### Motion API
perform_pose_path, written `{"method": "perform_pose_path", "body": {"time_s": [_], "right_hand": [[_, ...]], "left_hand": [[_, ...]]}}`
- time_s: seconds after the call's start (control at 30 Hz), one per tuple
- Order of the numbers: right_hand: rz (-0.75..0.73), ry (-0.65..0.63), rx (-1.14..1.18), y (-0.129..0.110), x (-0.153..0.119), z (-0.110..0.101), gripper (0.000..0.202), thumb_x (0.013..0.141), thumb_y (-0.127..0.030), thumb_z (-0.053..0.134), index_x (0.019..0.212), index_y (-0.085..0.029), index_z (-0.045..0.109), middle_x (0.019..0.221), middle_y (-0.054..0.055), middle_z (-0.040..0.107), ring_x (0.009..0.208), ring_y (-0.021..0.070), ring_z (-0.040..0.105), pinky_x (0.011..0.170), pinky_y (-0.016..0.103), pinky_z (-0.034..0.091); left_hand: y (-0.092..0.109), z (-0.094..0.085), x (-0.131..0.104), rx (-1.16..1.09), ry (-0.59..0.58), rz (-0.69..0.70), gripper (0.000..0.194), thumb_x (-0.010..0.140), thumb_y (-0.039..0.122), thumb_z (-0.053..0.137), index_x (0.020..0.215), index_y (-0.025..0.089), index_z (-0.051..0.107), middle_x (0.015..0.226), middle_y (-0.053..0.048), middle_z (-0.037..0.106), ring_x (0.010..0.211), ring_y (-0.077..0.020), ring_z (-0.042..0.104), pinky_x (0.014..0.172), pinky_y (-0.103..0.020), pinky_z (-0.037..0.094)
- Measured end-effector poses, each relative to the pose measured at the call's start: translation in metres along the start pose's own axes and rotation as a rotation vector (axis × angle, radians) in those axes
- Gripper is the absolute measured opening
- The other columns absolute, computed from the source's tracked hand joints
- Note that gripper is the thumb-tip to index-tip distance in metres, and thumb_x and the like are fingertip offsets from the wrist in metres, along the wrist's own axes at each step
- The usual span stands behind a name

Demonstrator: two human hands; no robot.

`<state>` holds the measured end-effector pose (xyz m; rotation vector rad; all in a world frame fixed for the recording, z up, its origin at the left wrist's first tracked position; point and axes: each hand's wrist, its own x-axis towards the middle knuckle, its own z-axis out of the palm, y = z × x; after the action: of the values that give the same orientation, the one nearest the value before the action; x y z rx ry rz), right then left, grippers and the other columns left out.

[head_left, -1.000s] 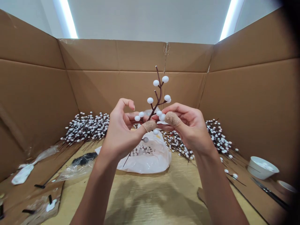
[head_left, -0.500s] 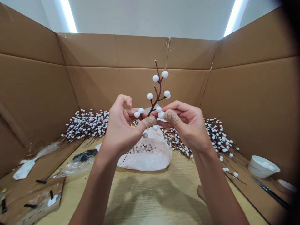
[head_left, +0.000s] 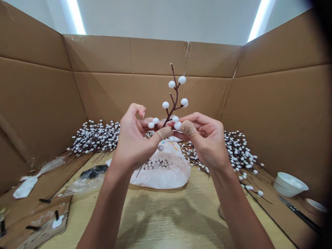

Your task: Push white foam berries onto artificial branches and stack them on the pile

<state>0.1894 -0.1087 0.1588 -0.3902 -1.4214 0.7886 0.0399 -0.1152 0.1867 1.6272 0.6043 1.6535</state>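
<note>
A brown artificial berry branch point(head_left: 175, 100) with white balls on its twigs stands tilted between my hands. Two of its twig ends, the top one included, carry no ball. My left hand point(head_left: 141, 138) pinches the lower stem between its tan-covered thumb and the fingers; its index finger is raised and curled. My right hand point(head_left: 204, 138), its thumb also covered, pinches a white berry point(head_left: 177, 125) at a side twig of the branch. Behind and below them lies a white plastic bag point(head_left: 160, 178) with many loose white berries point(head_left: 158, 163) in its opening.
Berry branches are heaped at the left point(head_left: 95, 136) and right point(head_left: 240, 152). To the right stand a white bowl point(head_left: 290, 185), scissors point(head_left: 298, 211) and a small round container point(head_left: 315, 205). A clear bag with black contents point(head_left: 94, 172) lies left. Cardboard walls point(head_left: 155, 55) enclose the table.
Hardly anything differs. The branch has risen very slightly in view, and my right thumb and the berry it pinches have shifted a little left; both hands keep their grip.
</note>
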Motion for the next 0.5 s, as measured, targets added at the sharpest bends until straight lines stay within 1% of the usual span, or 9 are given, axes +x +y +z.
{"method": "perform_pose_path", "body": {"time_s": [0.13,0.23,0.33,0.5], "right_hand": [[-0.019,-0.002,0.028,0.0009,-0.0003,0.0005,0.008,0.082,-0.029,0.069,0.082,-0.021,0.068,0.085,0.003,0.076,0.085,0.0194,0.072,0.076,0.033,0.063],[-0.02,0.018,0.017,0.0016,0.0001,0.0007,0.01,0.081,-0.03,0.07,0.082,-0.02,0.067,0.084,0.003,0.076,0.084,0.0195,0.073,0.076,0.034,0.063],[-0.01,0.029,0.002,0.0023,0.0006,0.0008,0.012,0.08,-0.031,0.071,0.082,-0.02,0.067,0.084,0.003,0.076,0.083,0.0194,0.073,0.075,0.034,0.063],[-0.009,0.021,0.018,0.0037,0.0009,0.0018,0.012,0.079,-0.031,0.071,0.081,-0.02,0.067,0.085,0.004,0.076,0.083,0.0196,0.073,0.076,0.035,0.063]], "left_hand": [[-0.0002,0.0001,-0.0002,0.012,0.001,0.01,0.058,0.053,0.012,0.084,0.08,0.023,0.035,0.061,0.007,0.059,0.059,-0.0116,0.065,0.05,-0.016,0.048],[-0.0007,0.0,-0.0007,0.021,-0.002,0.023,0.058,0.054,0.013,0.084,0.08,0.024,0.034,0.061,0.007,0.059,0.058,-0.0109,0.064,0.05,-0.016,0.048],[-0.0015,-0.0002,-0.0007,0.019,-0.005,0.021,0.058,0.054,0.013,0.084,0.08,0.024,0.033,0.062,0.007,0.059,0.058,-0.0109,0.064,0.049,-0.016,0.048],[-0.0019,0.0,-0.0001,0.009,0.013,0.02,0.06,0.05,0.009,0.085,0.079,0.023,0.034,0.062,0.008,0.057,0.06,-0.0117,0.065,0.05,-0.015,0.048]]}}
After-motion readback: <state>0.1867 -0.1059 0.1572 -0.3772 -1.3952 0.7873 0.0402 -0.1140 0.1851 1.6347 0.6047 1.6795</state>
